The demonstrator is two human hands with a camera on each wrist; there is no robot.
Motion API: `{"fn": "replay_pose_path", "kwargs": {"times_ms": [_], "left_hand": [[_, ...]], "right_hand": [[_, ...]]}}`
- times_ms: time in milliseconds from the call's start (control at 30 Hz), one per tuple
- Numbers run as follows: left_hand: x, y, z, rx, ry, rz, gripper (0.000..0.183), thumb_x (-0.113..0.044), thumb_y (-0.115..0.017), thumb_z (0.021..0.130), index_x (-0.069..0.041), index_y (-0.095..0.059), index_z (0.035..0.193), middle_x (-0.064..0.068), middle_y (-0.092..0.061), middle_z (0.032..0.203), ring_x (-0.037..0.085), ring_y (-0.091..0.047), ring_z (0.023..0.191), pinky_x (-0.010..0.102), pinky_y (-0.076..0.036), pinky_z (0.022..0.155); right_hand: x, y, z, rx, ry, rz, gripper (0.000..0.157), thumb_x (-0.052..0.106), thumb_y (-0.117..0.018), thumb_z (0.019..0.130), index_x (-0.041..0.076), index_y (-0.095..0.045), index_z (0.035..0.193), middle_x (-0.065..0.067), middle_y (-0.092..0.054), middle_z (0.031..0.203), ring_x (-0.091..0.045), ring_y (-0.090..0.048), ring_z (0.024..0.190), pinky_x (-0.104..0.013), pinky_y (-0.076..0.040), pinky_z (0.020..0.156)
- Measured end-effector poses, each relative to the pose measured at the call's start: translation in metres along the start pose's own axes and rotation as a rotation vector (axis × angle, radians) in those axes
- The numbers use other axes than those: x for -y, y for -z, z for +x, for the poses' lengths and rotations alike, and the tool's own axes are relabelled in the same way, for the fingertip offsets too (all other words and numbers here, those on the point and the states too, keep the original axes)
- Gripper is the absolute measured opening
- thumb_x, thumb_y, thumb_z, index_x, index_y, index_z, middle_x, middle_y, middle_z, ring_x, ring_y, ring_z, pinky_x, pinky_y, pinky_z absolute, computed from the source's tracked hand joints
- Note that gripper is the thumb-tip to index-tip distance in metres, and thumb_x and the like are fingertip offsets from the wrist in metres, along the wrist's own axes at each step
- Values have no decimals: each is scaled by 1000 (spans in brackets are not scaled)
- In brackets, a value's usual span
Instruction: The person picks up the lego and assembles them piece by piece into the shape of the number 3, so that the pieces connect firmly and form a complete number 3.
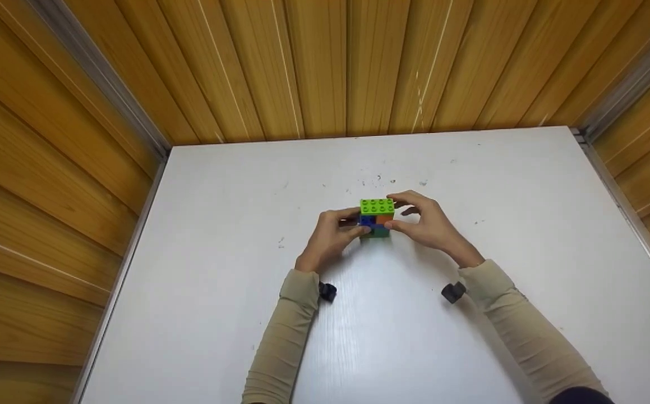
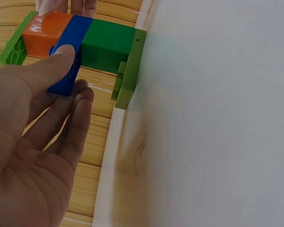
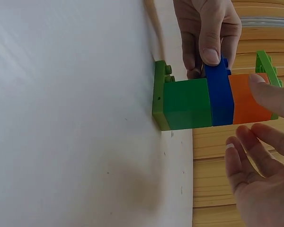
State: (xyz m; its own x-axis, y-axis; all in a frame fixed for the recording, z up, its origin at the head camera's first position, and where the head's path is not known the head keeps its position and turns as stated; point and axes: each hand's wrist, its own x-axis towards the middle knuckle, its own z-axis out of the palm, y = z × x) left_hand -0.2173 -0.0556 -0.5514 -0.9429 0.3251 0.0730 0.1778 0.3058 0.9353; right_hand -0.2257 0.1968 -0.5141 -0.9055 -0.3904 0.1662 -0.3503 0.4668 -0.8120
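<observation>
A stack of toy building bricks stands upright on the white table. At its base is a flat olive-green brick (image 3: 158, 97), with a dark green block (image 3: 187, 106) on one half of it. Above that come a flat blue brick (image 2: 78, 29), an orange block (image 2: 46, 33) and a flat lime brick (image 1: 377, 211) with studs up. My left hand (image 1: 327, 238) pinches the blue brick, its thumb on the near side. The right hand (image 1: 427, 224) holds the orange block by the thumb, and its index finger reaches the lime brick's far corner. Other right fingers stay apart from the stack.
The white table (image 1: 218, 314) extends around both forearms, with small marks (image 1: 379, 178) on its surface behind the stack. Wood-panelled walls (image 1: 319, 67) border its back and sides. A small black device (image 1: 328, 292) sits at the left wrist, another black device (image 1: 453, 292) at the right.
</observation>
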Motion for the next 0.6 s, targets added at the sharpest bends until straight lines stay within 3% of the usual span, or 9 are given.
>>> {"fn": "replay_pose_path", "kwargs": {"times_ms": [600], "left_hand": [[0,0,1,-4,-3,4,50,-12,-81,96,-4,-67,144,13,-74,133,20,-74,119,23,-60,98]], "right_hand": [[-9,-8,-5,10,-43,79,53,17,-87,92,8,-68,141,-10,-70,134,-31,-65,122,-53,-56,104]]}}
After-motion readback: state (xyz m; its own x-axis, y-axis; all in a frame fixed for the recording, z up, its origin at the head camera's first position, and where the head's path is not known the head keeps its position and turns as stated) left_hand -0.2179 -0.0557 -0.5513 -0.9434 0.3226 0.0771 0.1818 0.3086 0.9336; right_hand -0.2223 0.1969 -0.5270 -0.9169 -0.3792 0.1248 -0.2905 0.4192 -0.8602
